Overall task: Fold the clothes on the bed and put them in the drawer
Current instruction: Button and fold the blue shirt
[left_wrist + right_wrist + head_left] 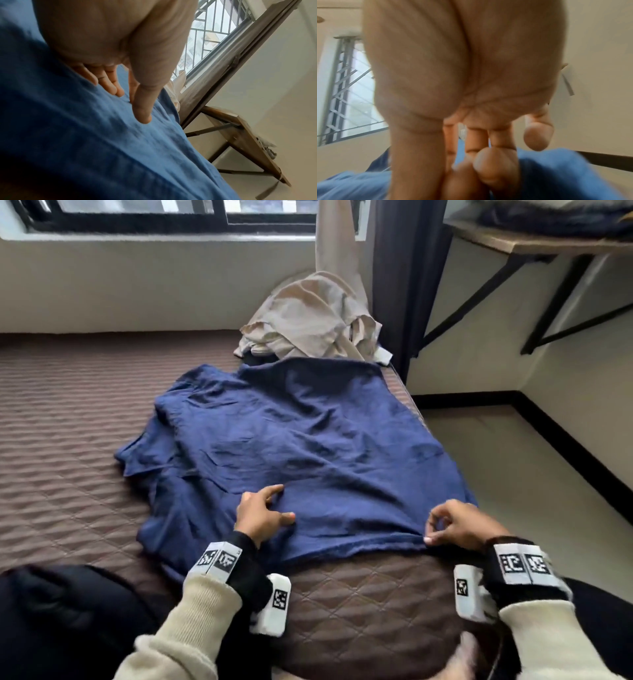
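A dark blue garment (291, 440) lies spread flat on the brown quilted bed (68, 440), reaching to the bed's right edge. My left hand (262, 513) rests on its near part, the fingers straight against the cloth (102, 148) in the left wrist view (132, 105). My right hand (442, 529) pinches the near hem at the garment's right corner; the right wrist view shows the thumb and curled fingers (479, 162) meeting on the blue fabric (556, 169). A crumpled beige garment (308, 320) lies at the far end of the bed. No drawer is in view.
A window (137, 213) runs along the far wall, with a dark curtain (404, 285) at the bed's far right corner. A wooden wall shelf (534, 244) on black brackets hangs over the pale floor (513, 457) to the right. A black bundle (61, 611) sits near left.
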The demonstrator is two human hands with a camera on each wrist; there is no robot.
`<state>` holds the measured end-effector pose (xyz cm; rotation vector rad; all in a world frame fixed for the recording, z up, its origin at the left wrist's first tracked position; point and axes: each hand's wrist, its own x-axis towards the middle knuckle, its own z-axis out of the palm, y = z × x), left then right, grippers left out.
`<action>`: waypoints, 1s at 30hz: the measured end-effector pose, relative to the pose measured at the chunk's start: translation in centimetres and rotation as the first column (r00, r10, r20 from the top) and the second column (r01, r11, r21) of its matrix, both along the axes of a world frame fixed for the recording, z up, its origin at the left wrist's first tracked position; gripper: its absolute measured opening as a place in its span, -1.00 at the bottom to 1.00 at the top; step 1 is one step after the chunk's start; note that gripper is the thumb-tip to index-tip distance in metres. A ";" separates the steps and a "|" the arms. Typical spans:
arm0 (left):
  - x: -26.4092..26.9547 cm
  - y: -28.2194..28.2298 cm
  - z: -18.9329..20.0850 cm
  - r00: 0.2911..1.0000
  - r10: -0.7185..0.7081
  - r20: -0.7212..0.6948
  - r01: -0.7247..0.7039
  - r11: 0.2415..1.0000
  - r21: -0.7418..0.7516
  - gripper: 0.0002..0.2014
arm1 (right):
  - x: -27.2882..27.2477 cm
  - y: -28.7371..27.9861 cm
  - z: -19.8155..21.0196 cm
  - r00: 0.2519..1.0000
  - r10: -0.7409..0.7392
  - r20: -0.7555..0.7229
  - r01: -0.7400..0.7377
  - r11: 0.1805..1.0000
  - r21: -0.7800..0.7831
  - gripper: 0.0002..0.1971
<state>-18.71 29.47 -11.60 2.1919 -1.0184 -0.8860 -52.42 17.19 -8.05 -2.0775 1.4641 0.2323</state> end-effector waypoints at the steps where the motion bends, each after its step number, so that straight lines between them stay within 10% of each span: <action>1: 0.0 0.1 -0.3 1.000 0.016 -0.026 -0.016 1.000 0.001 -0.17 | -0.8 0.1 0.3 1.000 0.003 -0.008 -0.003 1.000 0.025 -0.81; 7: -0.8 1.4 1.5 0.949 0.122 -0.290 -0.153 0.984 -0.087 -0.65 | -0.6 0.8 1.1 0.949 -0.067 0.310 0.091 0.994 -0.064 -0.81; 11: 0.9 3.2 4.4 0.644 0.328 -0.691 -0.431 0.902 0.027 -0.91 | 2.0 2.1 2.6 0.827 -0.036 0.561 0.036 0.999 0.010 -0.87; 15: 6.4 4.1 7.7 0.488 0.427 -0.761 -0.688 0.725 -0.034 -0.82 | 5.1 3.5 3.9 0.788 0.051 0.614 -0.091 0.995 0.035 -0.85; 20: 13.4 4.4 11.3 0.464 0.477 -0.746 -0.753 0.657 -0.049 -0.78 | 11.4 6.1 4.4 0.744 0.258 0.617 -0.366 0.929 0.052 -0.80; 30: 19.2 6.5 7.9 0.613 0.581 -0.536 -0.605 0.781 0.154 -0.76 | 26.6 12.2 2.8 0.564 0.693 0.449 -0.711 0.684 -0.162 -0.67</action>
